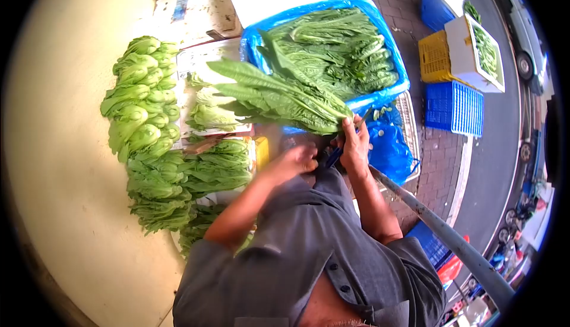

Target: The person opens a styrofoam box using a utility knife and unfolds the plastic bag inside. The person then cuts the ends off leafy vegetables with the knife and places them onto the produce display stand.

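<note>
Bunch of leafy greens (285, 98) slants forward and left from its stem end, pinched in the right hand (354, 143), across the blue-lined tub's (399, 59) corner, the blurred left hand (297, 160) near its body side, grip impossible to tell.

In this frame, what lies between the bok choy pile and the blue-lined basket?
A pale tray of pale greens. Leaf tips of the bunch in the right hand reach over it. The head view shows this.
</note>
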Demonstrator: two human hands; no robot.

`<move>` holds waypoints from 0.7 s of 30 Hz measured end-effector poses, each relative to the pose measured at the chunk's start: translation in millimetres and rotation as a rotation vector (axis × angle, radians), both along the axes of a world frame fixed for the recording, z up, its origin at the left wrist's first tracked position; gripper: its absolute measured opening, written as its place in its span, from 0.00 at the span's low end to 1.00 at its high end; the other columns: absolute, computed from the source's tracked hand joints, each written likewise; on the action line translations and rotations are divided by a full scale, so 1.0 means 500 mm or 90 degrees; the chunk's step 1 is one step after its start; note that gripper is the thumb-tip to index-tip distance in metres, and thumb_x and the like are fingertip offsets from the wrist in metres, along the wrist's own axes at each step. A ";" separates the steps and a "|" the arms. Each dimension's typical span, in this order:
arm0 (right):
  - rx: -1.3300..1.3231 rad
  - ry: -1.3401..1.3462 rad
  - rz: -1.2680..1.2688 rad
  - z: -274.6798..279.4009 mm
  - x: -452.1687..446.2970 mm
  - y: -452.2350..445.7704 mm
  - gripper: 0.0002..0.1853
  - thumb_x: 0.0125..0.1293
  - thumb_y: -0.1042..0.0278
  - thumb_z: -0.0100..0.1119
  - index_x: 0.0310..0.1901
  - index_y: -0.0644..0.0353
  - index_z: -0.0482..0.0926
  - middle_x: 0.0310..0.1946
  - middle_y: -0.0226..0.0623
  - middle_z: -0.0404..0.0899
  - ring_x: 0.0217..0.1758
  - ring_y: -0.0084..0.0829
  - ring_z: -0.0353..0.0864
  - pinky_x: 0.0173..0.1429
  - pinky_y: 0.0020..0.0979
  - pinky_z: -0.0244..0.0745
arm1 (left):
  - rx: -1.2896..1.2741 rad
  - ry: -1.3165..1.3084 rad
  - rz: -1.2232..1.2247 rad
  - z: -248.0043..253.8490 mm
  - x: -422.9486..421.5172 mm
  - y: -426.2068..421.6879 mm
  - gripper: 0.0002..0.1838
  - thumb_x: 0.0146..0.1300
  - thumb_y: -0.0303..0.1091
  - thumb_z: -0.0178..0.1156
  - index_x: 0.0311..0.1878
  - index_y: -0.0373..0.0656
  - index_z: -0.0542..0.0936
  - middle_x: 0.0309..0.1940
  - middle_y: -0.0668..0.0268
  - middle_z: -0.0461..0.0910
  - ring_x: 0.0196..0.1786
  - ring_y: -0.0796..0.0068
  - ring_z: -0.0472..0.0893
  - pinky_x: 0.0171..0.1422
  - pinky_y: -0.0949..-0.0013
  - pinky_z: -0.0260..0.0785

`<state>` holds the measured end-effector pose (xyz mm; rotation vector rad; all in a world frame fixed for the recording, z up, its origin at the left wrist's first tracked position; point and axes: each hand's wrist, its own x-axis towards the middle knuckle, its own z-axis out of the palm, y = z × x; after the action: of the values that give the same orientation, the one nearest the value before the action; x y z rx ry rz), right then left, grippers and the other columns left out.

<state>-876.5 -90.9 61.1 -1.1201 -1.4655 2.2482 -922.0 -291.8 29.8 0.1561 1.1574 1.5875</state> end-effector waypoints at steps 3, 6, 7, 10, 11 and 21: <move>-0.043 -0.017 0.019 0.004 0.006 -0.042 0.13 0.72 0.56 0.59 0.44 0.56 0.72 0.22 0.25 0.70 0.17 0.18 0.66 0.23 0.25 0.71 | 0.260 -0.159 0.273 -0.049 -0.032 0.047 0.47 0.50 0.54 0.78 0.66 0.35 0.68 0.60 0.56 0.75 0.62 0.61 0.76 0.69 0.56 0.68; 0.005 -0.078 0.073 0.009 0.018 -0.074 0.14 0.73 0.56 0.59 0.45 0.59 0.72 0.21 0.25 0.69 0.16 0.17 0.66 0.22 0.24 0.70 | 0.362 -0.202 0.417 -0.033 -0.059 0.081 0.48 0.51 0.53 0.76 0.68 0.36 0.65 0.62 0.54 0.73 0.64 0.56 0.75 0.71 0.50 0.67; 0.034 -0.113 0.092 0.012 0.020 -0.079 0.15 0.73 0.56 0.59 0.46 0.60 0.72 0.22 0.25 0.70 0.16 0.17 0.66 0.21 0.24 0.70 | 0.363 -0.195 0.455 -0.029 -0.062 0.083 0.47 0.52 0.52 0.76 0.69 0.36 0.64 0.62 0.53 0.73 0.64 0.55 0.74 0.71 0.49 0.66; 0.385 -0.092 0.148 -0.016 0.040 -0.067 0.17 0.69 0.64 0.62 0.52 0.67 0.76 0.39 0.40 0.78 0.34 0.27 0.77 0.36 0.30 0.75 | 0.288 -0.239 0.474 -0.030 -0.058 0.083 0.46 0.54 0.50 0.75 0.70 0.39 0.64 0.62 0.57 0.73 0.64 0.57 0.74 0.70 0.48 0.67; 0.556 -0.054 0.189 -0.019 0.046 -0.056 0.18 0.66 0.65 0.65 0.52 0.68 0.77 0.45 0.44 0.79 0.43 0.34 0.80 0.44 0.34 0.78 | 0.262 -0.242 0.481 -0.031 -0.056 0.083 0.46 0.54 0.51 0.75 0.70 0.40 0.64 0.62 0.59 0.73 0.64 0.58 0.74 0.68 0.49 0.68; 0.693 -0.008 0.254 -0.039 0.029 -0.074 0.05 0.66 0.76 0.61 0.35 0.65 0.75 0.31 0.46 0.74 0.31 0.48 0.75 0.36 0.43 0.70 | 0.245 -0.279 0.589 -0.056 -0.024 0.046 0.33 0.61 0.37 0.70 0.67 0.39 0.69 0.59 0.58 0.77 0.61 0.57 0.77 0.69 0.46 0.69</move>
<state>-861.8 -127.8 41.5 -0.4910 -2.5506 1.1658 -934.1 -268.8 1.9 -0.5344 0.5636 2.4837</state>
